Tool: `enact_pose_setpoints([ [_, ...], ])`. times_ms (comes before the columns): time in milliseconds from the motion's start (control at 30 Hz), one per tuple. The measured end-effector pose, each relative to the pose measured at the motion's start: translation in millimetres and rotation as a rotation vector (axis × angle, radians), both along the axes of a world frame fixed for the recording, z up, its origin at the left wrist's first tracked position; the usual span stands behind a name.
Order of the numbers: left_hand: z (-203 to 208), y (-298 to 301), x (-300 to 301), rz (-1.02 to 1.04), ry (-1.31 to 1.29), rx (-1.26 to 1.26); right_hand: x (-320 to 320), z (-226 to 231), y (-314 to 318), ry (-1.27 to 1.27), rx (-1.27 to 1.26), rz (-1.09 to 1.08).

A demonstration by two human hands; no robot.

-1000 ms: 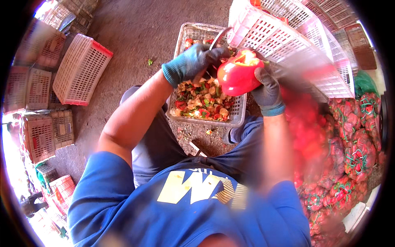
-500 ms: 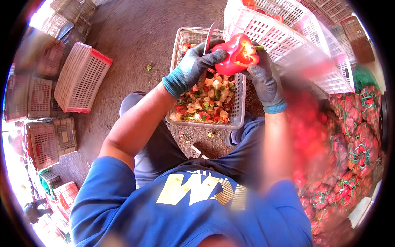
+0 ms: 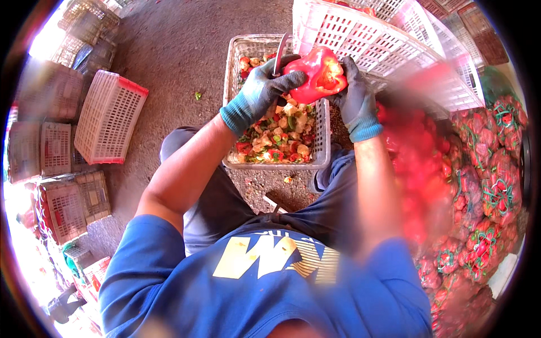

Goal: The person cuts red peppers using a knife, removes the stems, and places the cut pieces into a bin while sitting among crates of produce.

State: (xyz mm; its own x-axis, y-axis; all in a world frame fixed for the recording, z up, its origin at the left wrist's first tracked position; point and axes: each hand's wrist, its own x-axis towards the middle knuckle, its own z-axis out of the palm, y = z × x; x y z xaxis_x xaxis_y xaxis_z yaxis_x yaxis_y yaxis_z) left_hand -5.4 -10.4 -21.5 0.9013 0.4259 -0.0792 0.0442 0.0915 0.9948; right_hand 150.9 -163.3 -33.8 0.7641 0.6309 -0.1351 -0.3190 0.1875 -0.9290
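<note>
A red bell pepper [image 3: 307,70], its stem end opened to show a pale hollow, is held up over a plastic crate [image 3: 323,141]. My gloved left hand [image 3: 262,87] is closed round its left side, with the thumb across it. A knife [image 3: 280,53] is in the same hand, its blade pointing up. My gloved right hand [image 3: 357,98] has its fingers and thumb curled at the pepper's right edge; part of that grip is hidden. Below lie pale cores, green stems and red pepper scraps [image 3: 282,132] inside the crate.
A tilted white crate [image 3: 360,36] with red peppers stands beyond my right hand. To the right are a blurred red heap [image 3: 417,169] and net bags of red produce [image 3: 490,191]. A white, red-rimmed crate [image 3: 110,118] and stacked crates [image 3: 53,141] stand left.
The pepper has turned slightly and shifted a little left. Its green stem, visible before beside my right fingers, no longer shows, and the hollow is more exposed. My right hand has moved slightly left.
</note>
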Motion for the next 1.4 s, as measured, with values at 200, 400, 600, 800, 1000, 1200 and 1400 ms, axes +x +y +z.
enact_pose_setpoints([
  [200,15.9,-0.9,0.1,-0.074,0.034,0.022,-17.8,25.9,-9.4,-0.178,-0.011,0.121],
  [400,-9.1,6.6,7.2,-0.128,0.07,0.38,12.1,-9.8,-9.2,-0.509,-0.087,-0.142],
  [600,-12.0,-8.5,2.0,-0.315,0.162,0.536,12.6,-8.6,-10.3,-0.655,-0.1,-0.18],
  [800,-7.1,-7.4,11.0,-0.353,0.307,0.513,2.9,-11.9,1.3,-0.755,-0.041,-0.234],
  [1000,-28.7,9.5,9.1,-0.325,0.33,0.749,21.3,-13.7,-8.7,-0.679,-0.088,-0.277],
  [1200,-25.2,12.7,8.4,-0.405,0.436,0.486,-10.0,18.9,-15.5,-0.165,-0.175,-0.119],
  [1400,-39.2,14.9,12.4,-0.447,0.311,0.398,-12.3,13.6,-14.1,0.13,-0.165,0.104],
])
